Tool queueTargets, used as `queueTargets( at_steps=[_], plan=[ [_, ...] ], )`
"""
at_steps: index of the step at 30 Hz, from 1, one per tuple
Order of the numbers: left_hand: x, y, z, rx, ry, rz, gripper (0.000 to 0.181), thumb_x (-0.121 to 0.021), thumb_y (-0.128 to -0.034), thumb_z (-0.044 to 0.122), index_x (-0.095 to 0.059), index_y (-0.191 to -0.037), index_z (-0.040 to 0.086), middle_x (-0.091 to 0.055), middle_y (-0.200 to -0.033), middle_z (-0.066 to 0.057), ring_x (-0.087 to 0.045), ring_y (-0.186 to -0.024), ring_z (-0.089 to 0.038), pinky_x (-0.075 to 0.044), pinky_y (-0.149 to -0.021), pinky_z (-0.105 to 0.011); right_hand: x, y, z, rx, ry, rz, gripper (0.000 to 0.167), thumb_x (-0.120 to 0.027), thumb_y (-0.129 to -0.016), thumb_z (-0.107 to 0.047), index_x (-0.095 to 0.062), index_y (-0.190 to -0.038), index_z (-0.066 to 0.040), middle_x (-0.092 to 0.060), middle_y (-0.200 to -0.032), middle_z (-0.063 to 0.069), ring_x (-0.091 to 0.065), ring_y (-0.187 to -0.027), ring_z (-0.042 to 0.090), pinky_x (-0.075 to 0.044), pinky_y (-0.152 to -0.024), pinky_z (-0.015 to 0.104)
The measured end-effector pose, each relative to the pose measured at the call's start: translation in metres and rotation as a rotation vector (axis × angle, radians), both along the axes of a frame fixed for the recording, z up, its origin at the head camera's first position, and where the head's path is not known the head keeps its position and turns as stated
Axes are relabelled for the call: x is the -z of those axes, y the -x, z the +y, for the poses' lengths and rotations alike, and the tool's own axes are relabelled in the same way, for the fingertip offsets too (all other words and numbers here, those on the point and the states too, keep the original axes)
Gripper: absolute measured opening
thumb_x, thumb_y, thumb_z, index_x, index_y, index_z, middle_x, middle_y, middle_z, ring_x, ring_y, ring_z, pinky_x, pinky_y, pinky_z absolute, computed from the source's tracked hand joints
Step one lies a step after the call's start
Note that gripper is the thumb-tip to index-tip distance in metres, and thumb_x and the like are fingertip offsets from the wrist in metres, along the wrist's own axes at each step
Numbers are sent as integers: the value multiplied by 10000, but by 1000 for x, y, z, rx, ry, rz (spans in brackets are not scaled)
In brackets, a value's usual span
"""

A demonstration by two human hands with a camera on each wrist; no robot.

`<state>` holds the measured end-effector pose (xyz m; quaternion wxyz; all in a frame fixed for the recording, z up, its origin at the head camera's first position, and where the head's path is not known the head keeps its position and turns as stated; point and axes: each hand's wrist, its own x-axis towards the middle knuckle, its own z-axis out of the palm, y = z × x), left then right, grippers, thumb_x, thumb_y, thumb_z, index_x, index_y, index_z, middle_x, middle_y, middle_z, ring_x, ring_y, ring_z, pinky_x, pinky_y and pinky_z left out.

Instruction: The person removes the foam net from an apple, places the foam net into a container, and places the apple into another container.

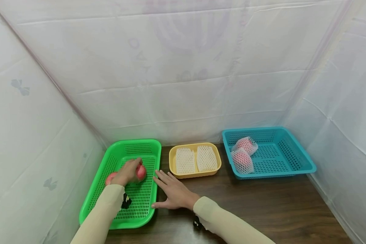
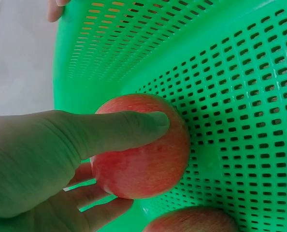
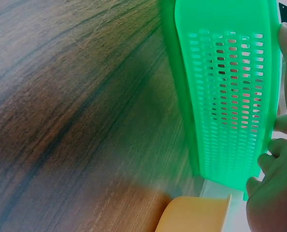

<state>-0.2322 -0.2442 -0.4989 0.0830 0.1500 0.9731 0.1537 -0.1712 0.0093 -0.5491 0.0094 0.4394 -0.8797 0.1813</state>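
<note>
In the head view, my left hand (image 1: 125,173) reaches down into the green basket (image 1: 131,225) and holds a red apple (image 1: 141,173). The left wrist view shows the thumb (image 2: 134,126) lying across that apple (image 2: 146,166), with fingers curled on its other side. A second apple (image 1: 110,178) lies close by, partly hidden by the left hand. My right hand (image 1: 177,194) has its fingers spread, and their tips touch the basket's right rim. From the right wrist, this hand (image 3: 279,188) appears against the outside edge of the basket (image 3: 225,159).
Right of the green basket stands a small yellow tray (image 1: 198,176) with two white foam nets (image 1: 185,161) lying side by side. Farther right, a blue basket (image 1: 292,171) contains two net-covered apples (image 1: 242,161). Pale sheeting (image 1: 183,84) encloses the dark wooden table (image 1: 262,203).
</note>
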Motion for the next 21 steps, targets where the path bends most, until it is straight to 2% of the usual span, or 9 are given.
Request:
queueTargets(
  at_steps=[12,21],
  plan=[
    [5,0,-3,-13,-7,-23,672,-906,-711,35,-567,-1291,20,-616,-1165,-217,-605,-1046,-411,-543,-734,-506,1,0,-1,6,0,8,996,-526,-935,-733,-167,-1651,-140,4,-1723,44,-108,-1578,239,-153,-1254,469],
    [7,0,-4,-49,-17,-67,718,-913,-709,34,-542,-1324,12,-596,-1210,-244,-589,-1075,-425,-541,-750,-519,1,-1,-1,4,-3,9,996,-529,-938,-727,-160,-1651,-138,5,-1722,52,-107,-1578,237,-155,-1254,469]
  ],
)
